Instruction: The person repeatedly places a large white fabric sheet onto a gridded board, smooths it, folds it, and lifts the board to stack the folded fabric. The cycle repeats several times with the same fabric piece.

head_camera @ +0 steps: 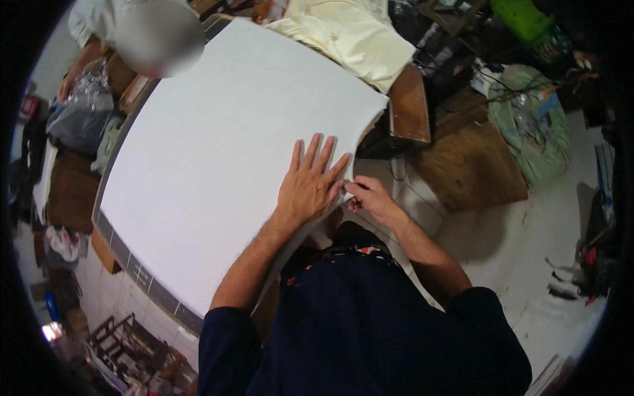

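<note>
White fabric is spread over a large table with a dark, marked edge. My left hand lies palm down on the fabric near its right side, the fingers spread, holding nothing. Just right of it, at the table's near right corner, my right hand pinches the fabric's edge between thumb and fingers. The two thumbs are close together. Part of the cloth hangs down on my side of the table.
Cream fabric lies beyond the far edge. A wooden box and a brown board with a green plastic bag are at right. Another person is at upper left, a hand near a clear plastic bag.
</note>
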`<state>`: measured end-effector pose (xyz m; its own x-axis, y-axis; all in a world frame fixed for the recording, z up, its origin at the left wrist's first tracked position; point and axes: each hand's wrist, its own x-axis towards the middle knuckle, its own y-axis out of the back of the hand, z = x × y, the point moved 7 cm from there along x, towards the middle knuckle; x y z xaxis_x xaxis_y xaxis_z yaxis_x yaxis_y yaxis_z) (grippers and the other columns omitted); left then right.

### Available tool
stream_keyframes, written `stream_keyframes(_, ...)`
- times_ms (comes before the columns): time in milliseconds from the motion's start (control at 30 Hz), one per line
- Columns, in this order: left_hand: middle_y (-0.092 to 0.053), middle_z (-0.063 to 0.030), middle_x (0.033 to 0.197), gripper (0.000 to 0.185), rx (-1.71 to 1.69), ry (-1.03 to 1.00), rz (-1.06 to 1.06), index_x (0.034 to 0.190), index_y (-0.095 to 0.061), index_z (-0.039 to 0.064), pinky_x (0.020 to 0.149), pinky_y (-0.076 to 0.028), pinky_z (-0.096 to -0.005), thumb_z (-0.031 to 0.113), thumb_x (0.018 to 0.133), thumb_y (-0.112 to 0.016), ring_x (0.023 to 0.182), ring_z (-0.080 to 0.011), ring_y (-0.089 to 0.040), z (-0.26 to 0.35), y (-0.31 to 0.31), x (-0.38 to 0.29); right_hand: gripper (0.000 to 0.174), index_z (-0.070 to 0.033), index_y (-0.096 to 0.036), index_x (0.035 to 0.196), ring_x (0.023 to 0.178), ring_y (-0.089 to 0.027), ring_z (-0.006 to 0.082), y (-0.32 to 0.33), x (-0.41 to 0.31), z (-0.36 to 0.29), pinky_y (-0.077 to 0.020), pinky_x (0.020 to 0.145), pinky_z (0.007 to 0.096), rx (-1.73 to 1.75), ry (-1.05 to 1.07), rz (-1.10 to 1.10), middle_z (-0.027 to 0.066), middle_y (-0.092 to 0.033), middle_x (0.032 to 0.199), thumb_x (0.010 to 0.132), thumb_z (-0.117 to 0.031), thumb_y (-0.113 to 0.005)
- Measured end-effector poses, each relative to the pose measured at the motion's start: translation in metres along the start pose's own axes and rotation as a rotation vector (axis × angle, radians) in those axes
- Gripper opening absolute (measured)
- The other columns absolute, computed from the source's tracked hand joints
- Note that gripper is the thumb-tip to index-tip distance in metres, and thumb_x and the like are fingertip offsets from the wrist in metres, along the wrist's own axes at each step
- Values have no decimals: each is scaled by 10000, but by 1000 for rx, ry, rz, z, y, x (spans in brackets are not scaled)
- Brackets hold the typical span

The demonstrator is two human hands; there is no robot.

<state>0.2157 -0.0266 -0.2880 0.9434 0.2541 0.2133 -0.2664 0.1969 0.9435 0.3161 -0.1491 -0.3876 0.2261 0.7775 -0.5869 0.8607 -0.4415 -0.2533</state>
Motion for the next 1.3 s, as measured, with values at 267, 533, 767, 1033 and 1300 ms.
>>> stream_keyframes(267, -324, -136, 1607, 604, 7, -49, -53, 1526, -414, 150, 1206, -180, -577, 404, 994, -547, 1503, -352, -242, 12, 7, 0, 303, -113, -663, 1103, 734, -572, 85, 93, 19, -76, -464, 636, 242, 59, 174, 450, -14, -635, 923, 960, -379, -684)
stream_keyframes(533, -394, -205, 1548, 625, -89, 258, 182, 1513, -410, 85, 1174, -226, -569, 367, 981, -579, 1448, -390, -327, -25, 5, 43, 275, -110, -674, 988, 784, -547, 59, 131, 94, -127, -446, 609, 259, 112, 226, 493, -36, -620, 864, 919, -369, -738)
stream_keyframes(767, -270, -228, 1611, 661, 130, 264, -9, 1535, -405, 160, 1181, -131, -657, 508, 986, -527, 1507, -425, -198, 9, -18, 82, 228, -29, -671, 920, 628, -534, 50, 154, 112, -137, -411, 517, 222, -157, 310, 261, 6, -626, 742, 949, -251, -711)
stream_keyframes(1033, -274, -190, 1624, 621, -230, 610, 229, 1549, -376, 130, 1234, -124, -536, 343, 1002, -577, 1519, -373, -205, -34, -5, 61, 499, -9, -542, 1340, 1219, -557, 361, 69, 107, -251, -443, 1033, 444, -933, 1083, 279, 191, -599, 1288, 918, -230, -689)
stream_keyframes(1300, -261, -215, 1625, 640, 415, 1729, 263, 1564, -334, 96, 1219, -112, -559, 439, 1037, -455, 1518, -376, -205, -32, 43, -279, 685, -80, -436, 1499, 1494, -226, 398, -34, 121, -212, -170, 1206, 578, -1607, 1095, -48, 222, -311, 1584, 942, -430, -628)
